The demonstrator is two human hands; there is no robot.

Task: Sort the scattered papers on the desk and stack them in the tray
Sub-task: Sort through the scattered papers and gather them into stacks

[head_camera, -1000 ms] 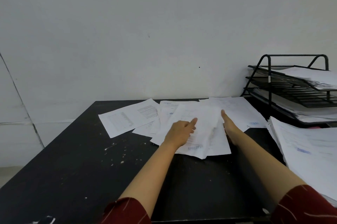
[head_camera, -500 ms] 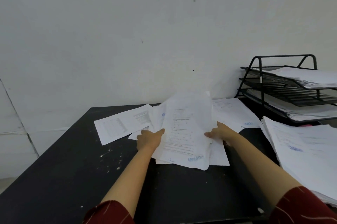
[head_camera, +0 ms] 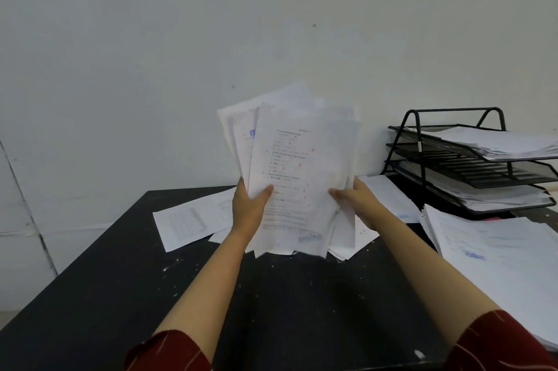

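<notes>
Head view: two hands, left grip [head_camera: 250,207] and right grip [head_camera: 354,200], pinch one paper sheaf [head_camera: 302,177].

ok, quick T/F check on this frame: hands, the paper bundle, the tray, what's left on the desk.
1. Both hands grip one bundle of papers, raised upright above the desk. True: left hand holds its left edge, right hand its right edge.
2. The three-tier tray has no paper in it. False: sheets lie in the top and bottom tiers.
3. A loose sheet lies flat on the desk left of the hands. True.
4. The tray stands on the left side of the desk. False: it is at the back right, by the wall.
5. A paper pile lies on the desk's right side, in front of the tray. True.
</notes>
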